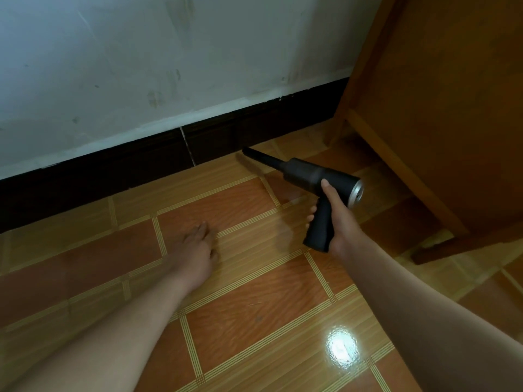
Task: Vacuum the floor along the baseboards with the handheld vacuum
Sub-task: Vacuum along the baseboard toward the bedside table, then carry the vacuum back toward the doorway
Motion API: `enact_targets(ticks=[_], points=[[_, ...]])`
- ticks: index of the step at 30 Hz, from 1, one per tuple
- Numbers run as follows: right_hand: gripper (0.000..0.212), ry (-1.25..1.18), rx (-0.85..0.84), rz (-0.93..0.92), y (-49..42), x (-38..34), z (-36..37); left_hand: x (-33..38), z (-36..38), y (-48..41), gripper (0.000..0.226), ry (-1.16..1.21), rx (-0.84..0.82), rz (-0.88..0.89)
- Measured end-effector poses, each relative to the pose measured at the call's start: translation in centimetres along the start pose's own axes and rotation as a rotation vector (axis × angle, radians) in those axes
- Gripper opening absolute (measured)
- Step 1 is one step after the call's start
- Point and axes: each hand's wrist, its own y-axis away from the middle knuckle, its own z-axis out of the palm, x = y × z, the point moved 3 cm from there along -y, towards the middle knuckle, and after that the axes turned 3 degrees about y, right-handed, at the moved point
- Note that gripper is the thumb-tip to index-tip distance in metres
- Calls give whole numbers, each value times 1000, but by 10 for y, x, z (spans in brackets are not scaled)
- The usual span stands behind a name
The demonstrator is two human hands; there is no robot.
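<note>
here right hand (pixel 338 222) grips the vacuum (pixel 314 179), left hand (pixel 195 250) flat on floor (pixel 254 292).

Tiled floor (pixel 254 306) under wooden cabinet (pixel 441 137)

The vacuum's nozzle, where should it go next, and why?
Probably slide along the baseboard. The right hand holds the vacuum with its nozzle tip near the dark strip, beside the wooden cabinet; the left hand rests flat on the floor.

Head view, angled down, floor-close
</note>
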Motion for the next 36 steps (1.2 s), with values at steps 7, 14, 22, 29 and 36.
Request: enact_targets(ticks=[7,14,22,29,36], points=[[38,-30,-108,31,41,-35,6,12,-76,-4,29,847,90,-271],[42,-15,-109,88,148,-101,15,39,-203,53,38,1193,220,-321],[44,-11,-153,142,317,-221,26,92,-366,161,41,1364,194,-313],[42,-3,-194,168,459,-342,31,158,-527,275,48,1455,300,-254],[41,33,-248,175,563,-430,24,206,-628,366,45,1518,391,-250]])
